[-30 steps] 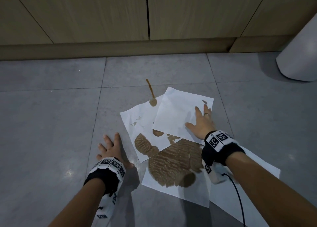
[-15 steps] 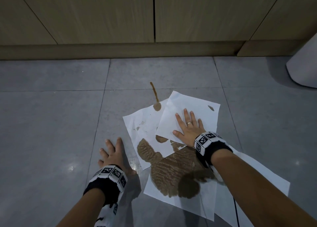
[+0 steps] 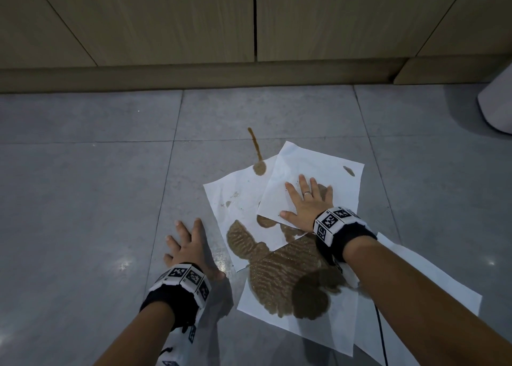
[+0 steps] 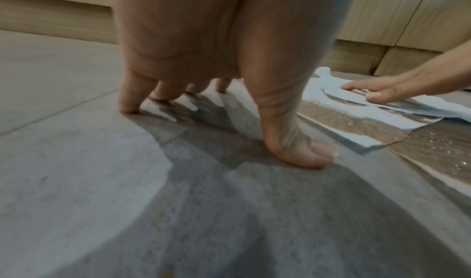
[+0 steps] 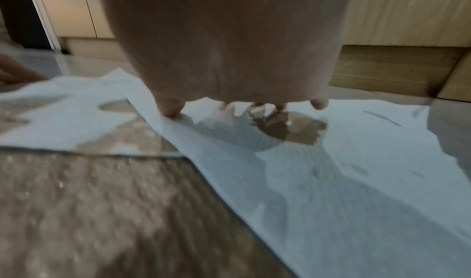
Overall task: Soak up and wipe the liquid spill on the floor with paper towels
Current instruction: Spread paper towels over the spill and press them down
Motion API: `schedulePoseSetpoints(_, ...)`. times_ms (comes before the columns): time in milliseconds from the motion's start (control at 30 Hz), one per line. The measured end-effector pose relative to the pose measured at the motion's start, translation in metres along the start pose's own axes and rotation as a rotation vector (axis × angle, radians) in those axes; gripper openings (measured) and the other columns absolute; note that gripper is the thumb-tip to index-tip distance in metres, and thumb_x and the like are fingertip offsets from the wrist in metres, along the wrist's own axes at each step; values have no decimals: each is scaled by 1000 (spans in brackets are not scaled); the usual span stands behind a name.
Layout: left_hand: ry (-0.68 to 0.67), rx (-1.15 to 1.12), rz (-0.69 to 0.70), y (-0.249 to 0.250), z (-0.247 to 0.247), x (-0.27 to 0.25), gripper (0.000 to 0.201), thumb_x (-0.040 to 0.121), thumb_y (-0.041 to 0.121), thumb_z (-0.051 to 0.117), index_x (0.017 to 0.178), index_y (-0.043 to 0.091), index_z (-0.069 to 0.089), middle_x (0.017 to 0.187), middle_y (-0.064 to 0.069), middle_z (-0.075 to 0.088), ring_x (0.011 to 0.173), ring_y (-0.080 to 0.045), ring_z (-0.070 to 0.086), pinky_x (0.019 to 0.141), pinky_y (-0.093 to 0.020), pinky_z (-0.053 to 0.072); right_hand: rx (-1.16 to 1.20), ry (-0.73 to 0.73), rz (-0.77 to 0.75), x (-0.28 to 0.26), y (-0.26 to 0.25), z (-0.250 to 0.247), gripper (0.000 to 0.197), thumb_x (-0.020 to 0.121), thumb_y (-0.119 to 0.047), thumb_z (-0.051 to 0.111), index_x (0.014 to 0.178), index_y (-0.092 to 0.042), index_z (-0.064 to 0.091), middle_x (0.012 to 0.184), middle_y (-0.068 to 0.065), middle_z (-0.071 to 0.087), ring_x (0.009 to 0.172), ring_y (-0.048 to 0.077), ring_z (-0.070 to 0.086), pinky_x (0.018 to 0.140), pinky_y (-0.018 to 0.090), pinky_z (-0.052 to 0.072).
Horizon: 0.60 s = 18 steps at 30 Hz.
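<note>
Several white paper towels lie overlapped on the grey tiled floor over a brown spill. My right hand (image 3: 306,202) presses flat with spread fingers on the top towel (image 3: 340,188), where a fresh brown wet patch (image 5: 295,130) shows under its fingertips. A large soaked brown patch (image 3: 282,277) darkens the lower towels. A thin brown streak (image 3: 254,141) runs on bare floor beyond the towels. My left hand (image 3: 188,243) rests flat on the bare floor left of the towels, fingers spread (image 4: 127,103), holding nothing.
Wooden cabinet doors (image 3: 166,19) and a plinth (image 3: 194,74) run along the far side. A white rounded object (image 3: 498,108) stands at the far right. Grey tiles (image 3: 83,199) stretch to the left. A black cable (image 3: 381,335) hangs by my right forearm.
My right hand slid left across the top towel, then right and slightly forward, and a new wet patch has appeared under its fingers. The left hand has stayed planted on the floor.
</note>
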<state>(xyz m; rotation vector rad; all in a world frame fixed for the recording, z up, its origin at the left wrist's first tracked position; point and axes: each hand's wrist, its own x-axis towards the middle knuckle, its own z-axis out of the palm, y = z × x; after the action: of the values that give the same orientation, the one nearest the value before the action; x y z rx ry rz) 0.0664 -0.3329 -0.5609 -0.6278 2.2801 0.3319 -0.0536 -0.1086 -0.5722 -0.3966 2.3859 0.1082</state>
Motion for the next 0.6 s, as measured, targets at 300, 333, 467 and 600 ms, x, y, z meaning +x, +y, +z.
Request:
schedulePoseSetpoints(300, 1, 11, -7, 2, 0, -1, 130, 65, 38, 82, 146, 24, -18, 151, -14, -30, 141, -43, -12, 114, -54, 15, 96, 72, -42, 11, -18, -2, 71, 97, -51, 25, 147, -26, -19, 152, 5, -32, 142, 29, -23, 114, 54, -5)
schedulePoseSetpoints(333, -4, 11, -8, 1, 0, -1, 130, 66, 38, 82, 146, 24, -19, 151, -13, -31, 141, -42, -13, 114, -54, 14, 99, 63, -40, 12, -20, 1, 70, 98, -51, 24, 147, -26, -20, 152, 6, -32, 142, 29, -24, 114, 54, -6)
schedulePoseSetpoints(467, -6, 16, -12, 1, 1, 2, 130, 66, 38, 82, 146, 24, -20, 150, -13, -32, 141, -42, -13, 114, -55, 14, 77, 104, -27, 13, -21, -5, 70, 95, -54, 30, 149, -26, -6, 157, 7, -18, 144, 31, -12, 114, 54, 1)
schedulePoseSetpoints(600, 16, 16, -1, -1, 5, 5, 132, 64, 39, 83, 146, 24, -19, 150, -14, -31, 141, -43, -12, 114, -56, 15, 139, 175, 0, 18, -19, -24, 66, 93, -53, 38, 148, -27, 10, 158, 7, -2, 144, 30, 3, 115, 51, 11)
